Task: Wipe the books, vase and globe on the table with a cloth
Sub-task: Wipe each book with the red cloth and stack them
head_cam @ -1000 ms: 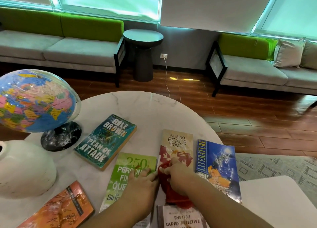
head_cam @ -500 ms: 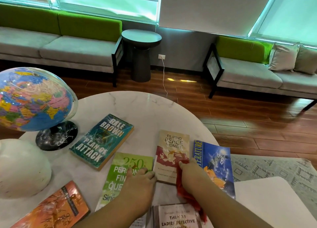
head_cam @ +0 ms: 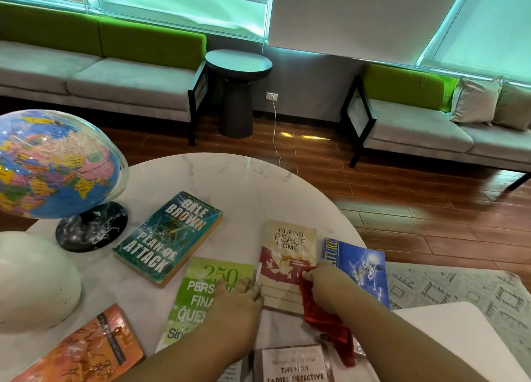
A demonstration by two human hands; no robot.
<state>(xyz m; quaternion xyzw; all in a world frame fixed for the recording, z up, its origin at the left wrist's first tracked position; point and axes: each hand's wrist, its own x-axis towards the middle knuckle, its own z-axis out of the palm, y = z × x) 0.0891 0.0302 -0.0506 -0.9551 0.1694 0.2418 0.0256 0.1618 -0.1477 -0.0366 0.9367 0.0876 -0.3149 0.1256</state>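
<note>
Head view. The white vase is cut off by the left edge, so its mouth cannot be seen. The globe is also clipped there, and its dark base stands on the round marble table. The detective novel runs off the bottom edge, with only the top of its cover legible. An orange book is likewise cropped at the lower left.

The left hand lies flat with its fingers extended on the green finance book and covers part of the title. Its fingertips reach the left edge of the Filipino Peace Women book. The right hand is curled around a bunched red cloth. The cloth sits at the lower right corner of that book and trails toward the detective novel. The folds hide most of the fingers. The right wrist and forearm cross the blue literature book, whose spine lettering is partly masked. The Plan of Attack paperback lies uncovered between the globe's base and the green book.

Beyond the table are two green-backed sofas and a dark side table. A wall socket with a white cord is on the wall beside it. A patterned rug and a second white surface lie on the right.
</note>
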